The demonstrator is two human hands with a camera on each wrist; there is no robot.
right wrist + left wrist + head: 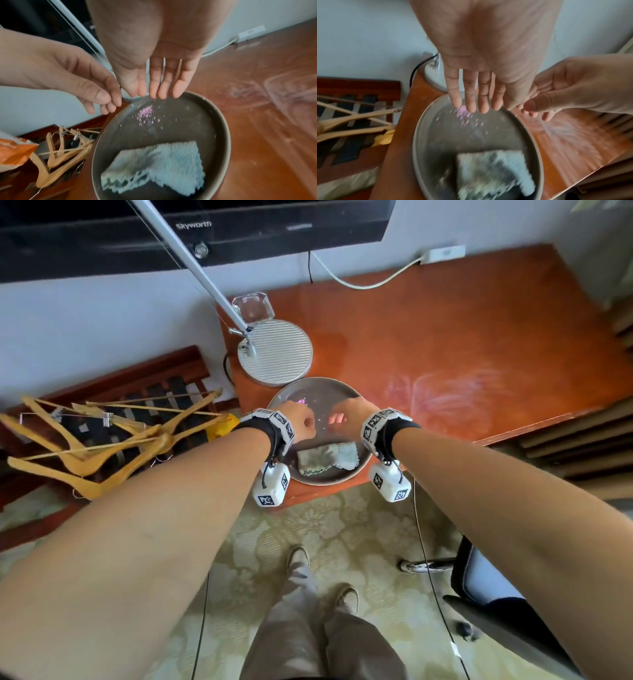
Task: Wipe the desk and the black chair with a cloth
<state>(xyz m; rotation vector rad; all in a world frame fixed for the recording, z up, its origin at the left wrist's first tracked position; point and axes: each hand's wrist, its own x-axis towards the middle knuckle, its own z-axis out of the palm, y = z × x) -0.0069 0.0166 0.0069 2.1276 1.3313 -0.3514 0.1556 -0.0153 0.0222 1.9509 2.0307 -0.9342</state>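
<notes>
Both of your hands hang over the far half of the round grey tray (346, 392), and neither holds anything: your left hand (298, 419) has its fingers (469, 94) straight and pointing down at the tray, and your right hand (349, 416) has its fingers (164, 81) straight too, side by side. The two hands are close to each other but not touching. Beneath the fingertips a small scatter of pink crumbs (145, 115) lies on the tray floor, with paler specks around it. The cloth (329, 457), pale blue-green and folded, lies in the near half of the tray, apart from both hands. The tray sits at the near left corner of the orange-brown worktop (462, 330), just in front of the ribbed round lamp base (277, 350). Pale smeared streaks (455, 395) show on the worktop to the right of the tray. The black chair (507, 621) stands on the floor at your lower right, well apart from the hands. Wooden hangers (102, 440) lie piled on a rack to the left.
</notes>
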